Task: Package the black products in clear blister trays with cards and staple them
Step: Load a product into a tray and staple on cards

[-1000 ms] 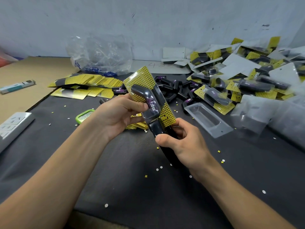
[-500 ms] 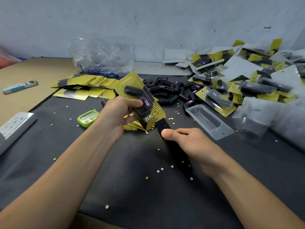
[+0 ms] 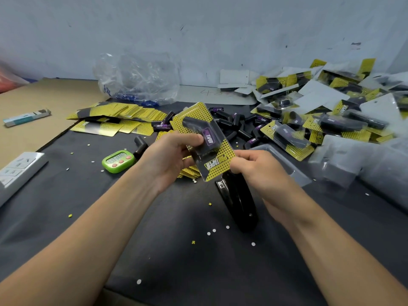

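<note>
I hold one blister pack (image 3: 202, 140), a yellow dotted card with a black angled product under clear plastic, tilted above the table. My left hand (image 3: 171, 157) grips its left side, thumb on the blister. My right hand (image 3: 257, 168) pinches its lower right corner. Just below it a black stapler (image 3: 237, 202) lies on the dark mat, free of both hands. Loose black products (image 3: 231, 123) are heaped behind the pack. An empty clear blister tray (image 3: 284, 166) lies to the right, partly behind my right hand.
Spread yellow cards (image 3: 114, 115) lie at the back left, finished packs (image 3: 320, 120) are piled at the right. A green timer (image 3: 118, 161), a power strip (image 3: 15, 171) and a crumpled plastic bag (image 3: 136, 80) sit on the left side. Punched paper dots litter the dark mat (image 3: 154, 239).
My right hand left the stapler and rose to pinch the pack's lower right corner. The pack moved up and right, away from the stapler's mouth.
</note>
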